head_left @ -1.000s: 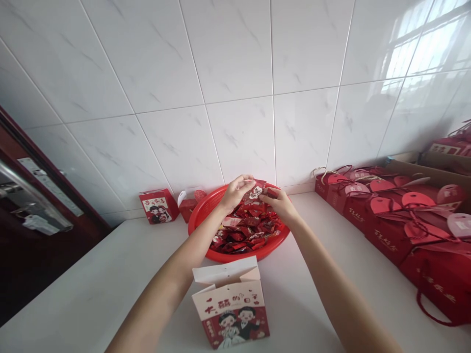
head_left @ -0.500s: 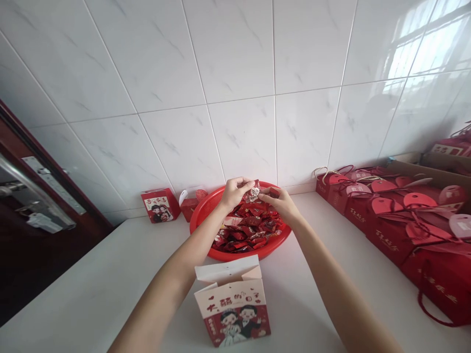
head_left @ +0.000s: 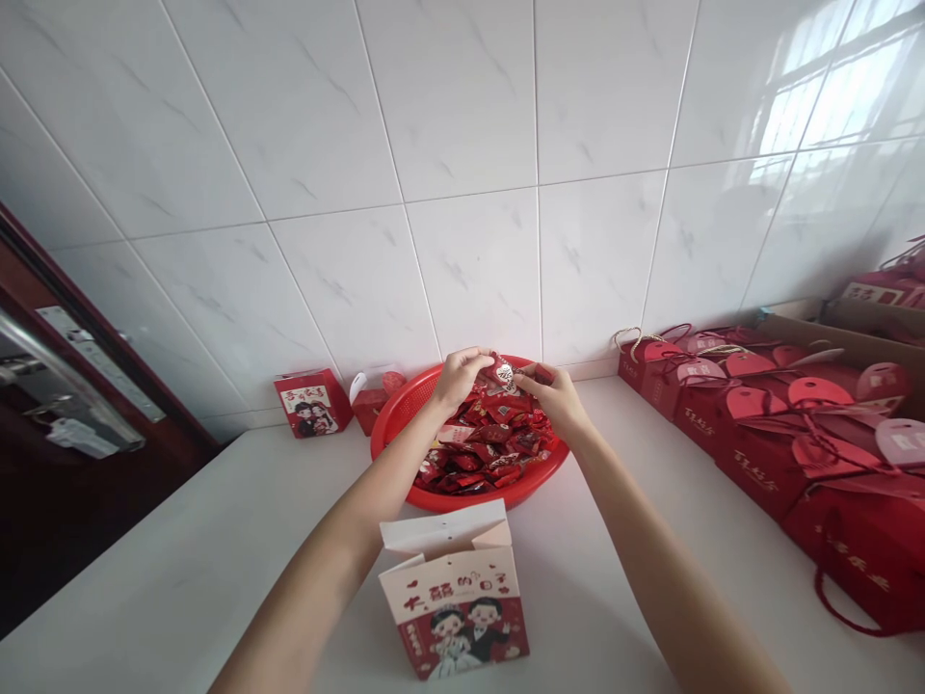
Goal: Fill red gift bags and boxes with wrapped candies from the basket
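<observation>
My left hand (head_left: 462,376) and my right hand (head_left: 553,393) pinch opposite sides of one small red wrapped candy (head_left: 504,374) with a white heart-shaped print. They hold it up over the far part of a red plastic basket (head_left: 394,436). Below them, the basket is filled with many wrapped candies (head_left: 491,448), mostly red. Close to me, in front of the basket, stands a red and cream gift box (head_left: 455,607) with a cartoon couple on its face. Its top flaps are up and open; how much is inside cannot be seen.
Another couple-print box (head_left: 312,403) and a red box with a pale flap (head_left: 367,403) stand by the tiled wall, left of the basket. Rows of red handled gift boxes (head_left: 752,443) line the right side. A dark door (head_left: 65,405) is at far left.
The candy has turned and shifted slightly between my fingers, its heart print now facing me more clearly. The view has moved a little; the boxes and basket stand as before.
</observation>
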Demonstrator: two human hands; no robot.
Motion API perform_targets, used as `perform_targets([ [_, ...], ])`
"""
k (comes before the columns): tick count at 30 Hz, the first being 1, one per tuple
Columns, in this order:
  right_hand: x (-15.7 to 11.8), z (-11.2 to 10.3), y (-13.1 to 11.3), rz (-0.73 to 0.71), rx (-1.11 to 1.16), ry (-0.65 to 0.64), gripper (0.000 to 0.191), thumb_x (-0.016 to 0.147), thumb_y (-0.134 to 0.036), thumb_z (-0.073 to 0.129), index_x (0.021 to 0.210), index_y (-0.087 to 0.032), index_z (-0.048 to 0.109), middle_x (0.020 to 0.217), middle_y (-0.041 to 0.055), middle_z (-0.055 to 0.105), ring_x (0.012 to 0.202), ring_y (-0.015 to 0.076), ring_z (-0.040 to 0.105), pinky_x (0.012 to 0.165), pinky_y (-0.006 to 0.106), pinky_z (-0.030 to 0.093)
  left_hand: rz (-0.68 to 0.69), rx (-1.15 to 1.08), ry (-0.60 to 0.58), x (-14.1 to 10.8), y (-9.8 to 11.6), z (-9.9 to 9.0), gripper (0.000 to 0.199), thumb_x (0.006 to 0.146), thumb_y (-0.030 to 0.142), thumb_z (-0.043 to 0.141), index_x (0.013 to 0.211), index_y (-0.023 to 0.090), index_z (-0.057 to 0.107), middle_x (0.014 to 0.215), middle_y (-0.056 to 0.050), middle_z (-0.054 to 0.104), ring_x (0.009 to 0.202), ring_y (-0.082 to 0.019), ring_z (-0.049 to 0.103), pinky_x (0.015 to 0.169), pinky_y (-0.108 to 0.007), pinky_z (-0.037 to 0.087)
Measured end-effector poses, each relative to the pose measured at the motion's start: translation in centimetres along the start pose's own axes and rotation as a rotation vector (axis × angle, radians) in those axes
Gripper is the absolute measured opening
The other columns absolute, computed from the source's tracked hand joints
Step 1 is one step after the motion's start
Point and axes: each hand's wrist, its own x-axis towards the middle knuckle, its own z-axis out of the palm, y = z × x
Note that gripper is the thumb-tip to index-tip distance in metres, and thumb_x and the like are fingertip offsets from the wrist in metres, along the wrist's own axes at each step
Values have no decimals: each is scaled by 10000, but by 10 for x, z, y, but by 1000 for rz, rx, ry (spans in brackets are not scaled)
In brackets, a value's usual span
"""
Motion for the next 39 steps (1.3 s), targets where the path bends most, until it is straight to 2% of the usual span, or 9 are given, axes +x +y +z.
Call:
perform_targets([
  [5,-1,2,-3,10,-31,-6,392,610,-513,852,658,-197,624,601,-20,602,590,138,511,577,293,414,35,57,-55,-4,4,1,430,719,580,750,591,176,679,640,-20,686,627,-171,604,623,-290,480],
  [8,-3,2,-4,19,-5,-40,424,574,-508,885,678,-194,619,634,-17,613,626,148,539,610,303,436,45,87,-71,-5,5,1,435,719,577,763,566,177,688,623,-23,683,619,-171,599,645,-299,474],
  [11,-3,2,-4,-36,2,-73,423,567,-493,892,696,-191,625,687,-5,647,673,162,568,665,319,459,41,103,-70,-5,4,0,430,723,553,768,538,175,680,595,-27,669,608,-174,599,660,-312,465],
  [19,-2,3,-5,-151,-97,-64,390,617,-495,864,697,-195,628,647,-15,625,636,150,533,640,308,441,-1,95,-48,1,-6,-2,430,725,567,770,570,184,651,549,-16,621,592,-186,583,598,-324,441],
  [26,-2,1,-6,18,4,-9,434,641,-587,835,752,-197,678,739,19,673,687,168,594,616,294,498,16,77,-20,2,-7,-4,432,734,602,769,745,172,731,715,-34,715,748,-217,636,664,-318,472],
  [30,0,1,-9,140,93,45,418,728,-620,754,793,-208,719,893,61,736,811,210,657,602,289,554,31,82,-27,2,-9,-4,429,720,600,781,722,173,735,725,-27,717,730,-209,621,675,-318,473],
  [34,2,1,-11,232,181,50,413,826,-606,643,791,-210,757,1012,79,761,934,246,675,601,295,580,81,82,-41,1,-11,-4,412,746,588,764,708,179,741,767,-19,716,763,-189,613,749,-306,478],
  [39,2,1,-12,267,195,8,397,864,-572,617,803,-211,772,958,83,772,931,252,686,603,301,583,102,119,-65,-3,-6,-2,424,767,595,749,728,172,754,743,-18,706,731,-176,601,729,-292,474],
])
